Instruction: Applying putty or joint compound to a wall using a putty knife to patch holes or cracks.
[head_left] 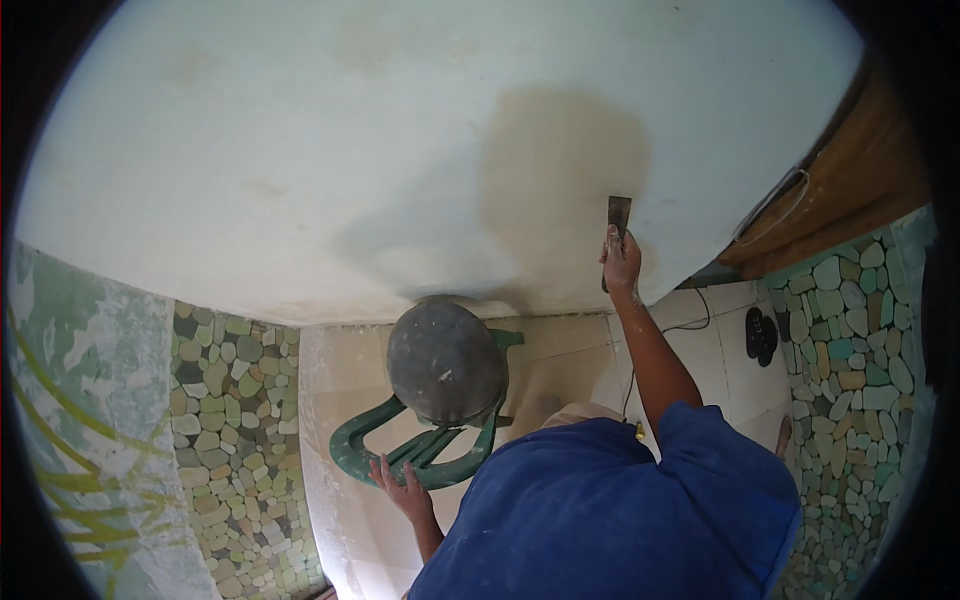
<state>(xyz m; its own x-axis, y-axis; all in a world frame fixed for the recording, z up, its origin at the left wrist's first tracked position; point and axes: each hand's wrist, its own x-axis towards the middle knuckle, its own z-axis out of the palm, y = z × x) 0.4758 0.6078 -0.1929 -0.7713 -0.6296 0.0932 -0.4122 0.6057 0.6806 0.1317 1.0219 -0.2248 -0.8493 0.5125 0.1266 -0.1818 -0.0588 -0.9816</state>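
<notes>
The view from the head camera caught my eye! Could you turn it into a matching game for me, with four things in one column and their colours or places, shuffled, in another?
Things:
1. Scraper
2. Plastic chair
3. Shirt
4. Black footwear

Colours or places:
A. Blue
B. On the floor, toward the picture's right
C. Green
D. Held in the right hand

Right pairs: 1-D, 2-C, 3-A, 4-B.

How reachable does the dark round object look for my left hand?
Probably yes: the left hand, empty, is at the green chair, with nothing visible blocking its way to the dark round object.
</notes>
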